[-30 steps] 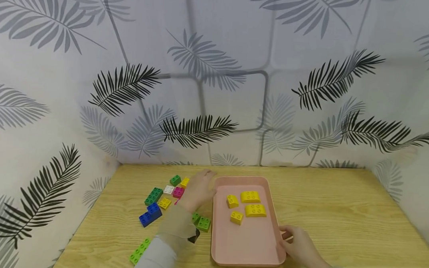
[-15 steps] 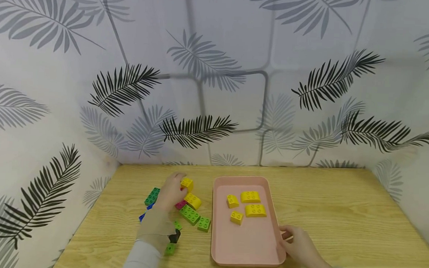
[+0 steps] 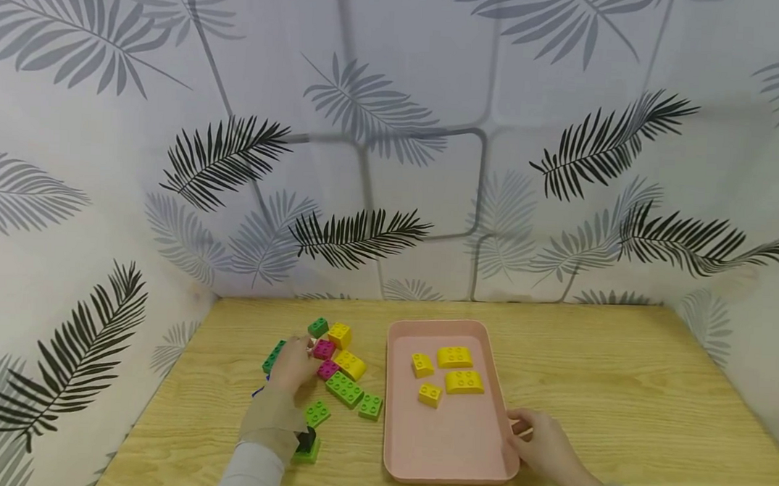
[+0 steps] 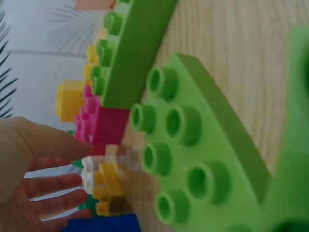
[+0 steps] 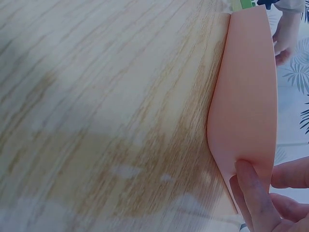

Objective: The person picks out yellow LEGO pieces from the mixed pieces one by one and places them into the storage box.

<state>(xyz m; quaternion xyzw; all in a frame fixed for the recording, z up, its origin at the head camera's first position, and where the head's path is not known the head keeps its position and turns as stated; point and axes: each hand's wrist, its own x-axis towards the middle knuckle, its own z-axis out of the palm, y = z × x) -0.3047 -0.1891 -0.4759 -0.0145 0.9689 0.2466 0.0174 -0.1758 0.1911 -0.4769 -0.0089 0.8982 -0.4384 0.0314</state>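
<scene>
My left hand [image 3: 295,366] is over the toy bricks on the left of the table, fingers near a white brick [image 4: 88,173] and a magenta brick [image 3: 323,349]. In the left wrist view its thumb and fingers are spread, with a gap between them. My right hand [image 3: 544,449] holds the right wall of a pink tray [image 3: 449,448] near its front corner. Seen from the right wrist, fingertips press the tray's outer wall while others reach its rim. Several yellow bricks [image 3: 465,382] lie inside the tray. The left hand hides part of the blue bricks [image 4: 104,223].
Between the left hand and the tray lie a yellow curved brick [image 3: 349,364], a long light green brick [image 3: 344,390] and a small light green brick [image 3: 370,406]. A dark green brick [image 3: 318,327] and a yellow brick [image 3: 340,335] lie farther back. Patterned cloth [image 3: 393,163] hangs behind the table.
My left hand has moved left from beside the tray, over the yellow brick at the back, then nearer to me by the white brick. The right hand and tray stay put.
</scene>
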